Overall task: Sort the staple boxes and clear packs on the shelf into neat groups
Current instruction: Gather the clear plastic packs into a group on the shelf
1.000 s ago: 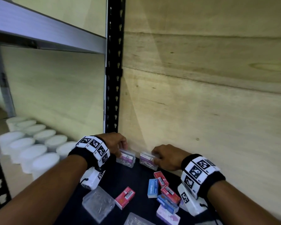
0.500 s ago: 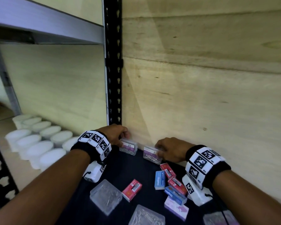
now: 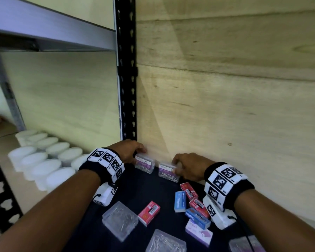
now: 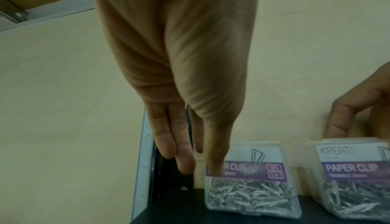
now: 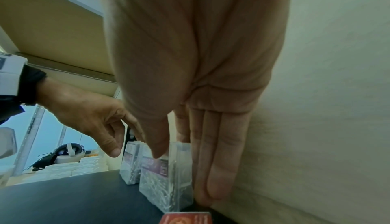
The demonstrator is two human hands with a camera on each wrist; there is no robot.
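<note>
Two clear paper-clip packs stand on edge at the back of the black shelf [image 3: 138, 188], against the wooden wall. My left hand [image 3: 138, 155] holds the left pack [image 3: 145, 163] at its left end, with the thumb on its purple label [image 4: 274, 171] and the fingers hanging straight beside it. My right hand [image 3: 176, 168] pinches the right pack [image 3: 166, 172], thumb in front and fingers [image 5: 219, 169] between pack and wall. Red staple boxes [image 3: 149, 212], blue ones [image 3: 180, 201] and a purple one [image 3: 198, 234] lie loose near the front. Flat clear packs [image 3: 120, 222] lie there too.
A black slotted upright [image 3: 125, 70] stands in the back corner, just left of the left pack. Rows of white lidded tubs [image 3: 44, 164] fill the neighbouring shelf on the left. A grey shelf beam [image 3: 44, 30] runs overhead. The wooden wall [image 3: 225, 106] closes the back.
Both hands have eased their clear packs a little further back toward the wall. The loose boxes and flat packs have not moved.
</note>
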